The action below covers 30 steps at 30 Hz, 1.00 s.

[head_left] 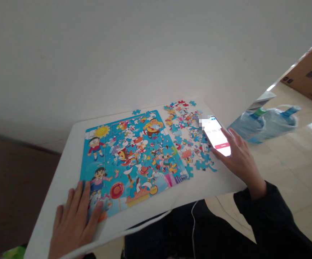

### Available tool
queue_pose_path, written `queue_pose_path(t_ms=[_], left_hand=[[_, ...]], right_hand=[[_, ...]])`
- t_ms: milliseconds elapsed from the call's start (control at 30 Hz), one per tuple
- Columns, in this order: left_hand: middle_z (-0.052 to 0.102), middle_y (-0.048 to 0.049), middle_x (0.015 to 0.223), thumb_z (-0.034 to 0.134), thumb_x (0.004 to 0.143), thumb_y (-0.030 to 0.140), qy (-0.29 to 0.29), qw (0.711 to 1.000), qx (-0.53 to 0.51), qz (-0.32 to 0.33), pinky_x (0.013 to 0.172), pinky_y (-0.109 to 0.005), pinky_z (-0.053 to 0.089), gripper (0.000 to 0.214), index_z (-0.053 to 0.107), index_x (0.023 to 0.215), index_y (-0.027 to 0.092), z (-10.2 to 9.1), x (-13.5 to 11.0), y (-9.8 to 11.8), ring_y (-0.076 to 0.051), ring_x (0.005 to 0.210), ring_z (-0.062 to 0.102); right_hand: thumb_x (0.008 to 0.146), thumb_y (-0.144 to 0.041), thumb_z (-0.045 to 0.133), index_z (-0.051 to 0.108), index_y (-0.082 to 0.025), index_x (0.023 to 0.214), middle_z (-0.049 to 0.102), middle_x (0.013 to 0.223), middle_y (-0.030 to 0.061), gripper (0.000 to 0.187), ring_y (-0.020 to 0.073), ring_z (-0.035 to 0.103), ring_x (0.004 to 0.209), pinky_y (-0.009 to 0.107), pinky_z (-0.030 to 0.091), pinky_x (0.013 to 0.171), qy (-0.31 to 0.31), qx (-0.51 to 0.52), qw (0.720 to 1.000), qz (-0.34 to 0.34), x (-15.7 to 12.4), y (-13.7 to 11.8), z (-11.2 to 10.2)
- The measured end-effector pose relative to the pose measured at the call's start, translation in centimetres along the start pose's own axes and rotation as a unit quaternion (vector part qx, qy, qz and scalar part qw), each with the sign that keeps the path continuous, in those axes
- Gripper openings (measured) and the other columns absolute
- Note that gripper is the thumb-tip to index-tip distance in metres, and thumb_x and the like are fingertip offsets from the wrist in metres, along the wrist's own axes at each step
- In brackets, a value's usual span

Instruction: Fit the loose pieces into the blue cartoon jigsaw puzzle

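Note:
My left hand [73, 214] lies spread on the near left corner of a blue cartoon puzzle board [107, 138], partly on the white table. Loose puzzle pieces cover much of the board's middle, while printed figures and a sun run along its left side. In my right hand [238, 158] is a smartphone [217, 138], gripped by its edges, with a timer on its lit screen. It is at the table's right side, over or beside a heap of loose jigsaw pieces [184, 124]. I cannot tell whether the phone touches the table.
The white table [72, 151] stands against a pale wall [134, 54]. A single puzzle piece [136, 112] lies behind the board. Large plastic water bottles [277, 122] and a cardboard box [309, 72] are on the tiled floor to the right. A white cable [194, 219] hangs near my lap.

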<state>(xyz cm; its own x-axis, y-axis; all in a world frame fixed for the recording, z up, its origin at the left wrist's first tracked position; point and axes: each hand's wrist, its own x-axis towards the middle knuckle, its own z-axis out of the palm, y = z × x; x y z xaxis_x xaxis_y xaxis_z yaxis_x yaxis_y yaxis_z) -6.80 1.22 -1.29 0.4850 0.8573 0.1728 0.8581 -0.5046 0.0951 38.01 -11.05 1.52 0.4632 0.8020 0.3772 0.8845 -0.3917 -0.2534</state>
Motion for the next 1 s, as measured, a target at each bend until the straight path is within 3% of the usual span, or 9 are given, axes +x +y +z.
queue_pose_path(t_ms=[233, 433, 567, 733, 867, 1000], left_hand=[[0.015, -0.0120, 0.150, 0.026, 0.087, 0.036, -0.003, 1.000, 0.000, 0.024, 0.099, -0.065, 0.024, 0.063, 0.001, 0.144, 0.026, 0.3, -0.2, -0.3, -0.035, 0.136, 0.014], [0.020, -0.0138, 0.149, 0.025, 0.088, 0.037, -0.007, 1.000, 0.016, -0.007, 0.096, -0.064, 0.029, 0.061, 0.002, 0.144, 0.025, 0.6, -0.2, -0.4, -0.036, 0.135, 0.017], [0.012, -0.0097, 0.151, 0.024, 0.088, 0.037, 0.018, 1.000, -0.001, 0.002, 0.100, -0.063, 0.025, 0.060, 0.005, 0.144, 0.028, 0.4, 0.3, -0.5, -0.034, 0.136, 0.014], [0.011, -0.0057, 0.151, 0.023, 0.088, 0.036, 0.044, 0.999, 0.001, 0.009, 0.102, -0.063, 0.020, 0.059, 0.006, 0.144, 0.030, -0.1, 1.1, -0.2, -0.033, 0.137, 0.013], [0.010, -0.0022, 0.152, 0.027, 0.089, 0.037, 0.045, 0.999, 0.004, 0.012, 0.101, -0.064, 0.022, 0.058, 0.005, 0.143, 0.033, -0.2, 1.4, -0.1, -0.033, 0.137, 0.013], [0.013, -0.0015, 0.151, 0.028, 0.089, 0.037, 0.040, 0.999, -0.002, 0.012, 0.101, -0.064, 0.023, 0.058, 0.007, 0.143, 0.034, 0.0, 1.5, -0.1, -0.034, 0.136, 0.014]], right_hand=[[0.080, -0.058, 0.046, 0.022, -0.021, 0.142, 0.034, 0.141, 0.0186, 0.076, 0.0353, 0.041, 0.123, 0.055, 0.042, 0.093, -0.077, 0.022, 0.997, -0.005, 0.6, 0.7, -0.5], [0.083, -0.059, 0.041, 0.030, -0.019, 0.139, 0.043, 0.136, 0.0144, 0.070, 0.0296, 0.044, 0.122, 0.049, 0.038, 0.098, -0.122, 0.011, 0.988, -0.100, 4.4, 1.8, -1.7], [0.083, -0.055, 0.042, 0.046, -0.020, 0.129, 0.055, 0.125, 0.0112, 0.058, 0.0274, 0.051, 0.115, 0.047, 0.039, 0.097, -0.129, 0.016, 0.982, -0.138, 8.9, 2.7, -0.5], [0.084, -0.048, 0.041, 0.055, -0.021, 0.121, 0.060, 0.119, 0.0103, 0.048, 0.0269, 0.054, 0.111, 0.047, 0.041, 0.094, -0.144, 0.011, 0.977, -0.156, 13.3, 3.5, 1.4], [0.085, -0.049, 0.039, 0.054, -0.020, 0.123, 0.057, 0.124, 0.0107, 0.049, 0.0261, 0.051, 0.115, 0.046, 0.040, 0.096, -0.178, 0.006, 0.965, -0.192, 14.1, 2.6, 2.3], [0.087, -0.052, 0.036, 0.048, -0.030, 0.127, 0.050, 0.133, 0.0077, 0.048, 0.0279, 0.045, 0.121, 0.055, 0.035, 0.095, -0.216, -0.012, 0.952, -0.218, 13.4, 1.0, 2.6]])
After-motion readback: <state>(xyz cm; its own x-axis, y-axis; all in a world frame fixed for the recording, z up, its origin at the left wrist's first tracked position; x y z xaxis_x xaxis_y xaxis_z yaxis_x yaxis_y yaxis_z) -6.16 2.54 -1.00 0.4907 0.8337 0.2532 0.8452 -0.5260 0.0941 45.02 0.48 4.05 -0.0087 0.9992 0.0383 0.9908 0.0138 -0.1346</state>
